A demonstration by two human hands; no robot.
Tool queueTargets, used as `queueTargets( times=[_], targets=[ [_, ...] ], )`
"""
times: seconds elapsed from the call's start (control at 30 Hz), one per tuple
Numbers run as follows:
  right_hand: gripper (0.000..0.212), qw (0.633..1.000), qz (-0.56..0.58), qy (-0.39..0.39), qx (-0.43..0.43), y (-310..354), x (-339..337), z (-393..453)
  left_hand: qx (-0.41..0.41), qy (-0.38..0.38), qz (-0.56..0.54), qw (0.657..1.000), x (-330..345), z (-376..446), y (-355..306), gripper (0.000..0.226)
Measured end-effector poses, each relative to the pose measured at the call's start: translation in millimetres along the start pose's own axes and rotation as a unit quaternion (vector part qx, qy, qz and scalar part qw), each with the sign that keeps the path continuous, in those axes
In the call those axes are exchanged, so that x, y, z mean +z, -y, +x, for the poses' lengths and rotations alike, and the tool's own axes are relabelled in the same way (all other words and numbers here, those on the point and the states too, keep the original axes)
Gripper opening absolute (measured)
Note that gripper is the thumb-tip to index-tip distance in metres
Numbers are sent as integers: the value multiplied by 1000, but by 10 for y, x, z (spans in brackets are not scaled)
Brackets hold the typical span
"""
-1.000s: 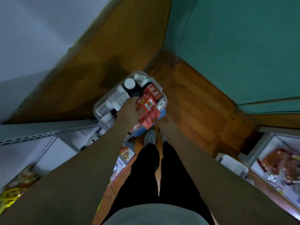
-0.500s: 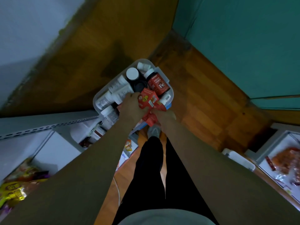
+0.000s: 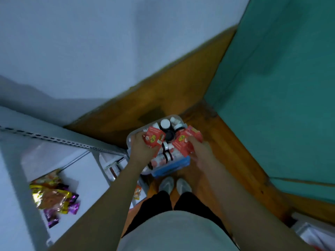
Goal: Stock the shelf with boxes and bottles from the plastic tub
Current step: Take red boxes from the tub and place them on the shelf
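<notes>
The plastic tub (image 3: pixel 130 140) stood on the wooden floor (image 3: pixel 226 142) in front of the person's shoes (image 3: pixel 175 185), beside the grey shelf (image 3: pixel 54 140). It was translucent, with a blue part at its near side, and full of white-capped bottles (image 3: pixel 165 123) and red boxes. The left hand (image 3: pixel 143 147) grasped a red box (image 3: pixel 153 138) with a yellow picture, above the tub's left side. The right hand (image 3: pixel 198 147) grasped another red box (image 3: pixel 184 142) above the right side. The fingers were blurred, and the labels could not be read. Colourful snack packets (image 3: pixel 54 194) lay on a lower shelf.
</notes>
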State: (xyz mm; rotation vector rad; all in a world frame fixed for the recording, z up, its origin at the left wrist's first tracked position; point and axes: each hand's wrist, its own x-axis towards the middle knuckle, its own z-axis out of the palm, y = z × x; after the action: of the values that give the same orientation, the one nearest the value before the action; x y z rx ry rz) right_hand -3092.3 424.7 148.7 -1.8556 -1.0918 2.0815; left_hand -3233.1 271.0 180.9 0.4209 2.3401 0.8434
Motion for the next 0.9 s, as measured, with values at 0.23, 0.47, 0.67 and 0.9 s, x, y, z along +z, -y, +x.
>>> queueTargets(
  times=[0.23, 0.47, 0.67, 0.9],
  targets=[
    [56, 987, 16, 135, -84, 912, 55, -627, -13, -158, -143, 977, -469, -659, -474, 64],
    [51, 944, -52, 302, -125, 1249, 492, -1329, -10, -266, -202, 942, -770, -1421, -600, 68],
    [50, 886, -96, 428, -149, 1105, 860, -2195, 17, -362, -252, 897, -1153, -2326, -510, 66],
    [64, 797, -140, 560, -180, 584, 1392, -3410, 7, -525, -230, 819, -1601, -3411, 45, 68]
  ],
)
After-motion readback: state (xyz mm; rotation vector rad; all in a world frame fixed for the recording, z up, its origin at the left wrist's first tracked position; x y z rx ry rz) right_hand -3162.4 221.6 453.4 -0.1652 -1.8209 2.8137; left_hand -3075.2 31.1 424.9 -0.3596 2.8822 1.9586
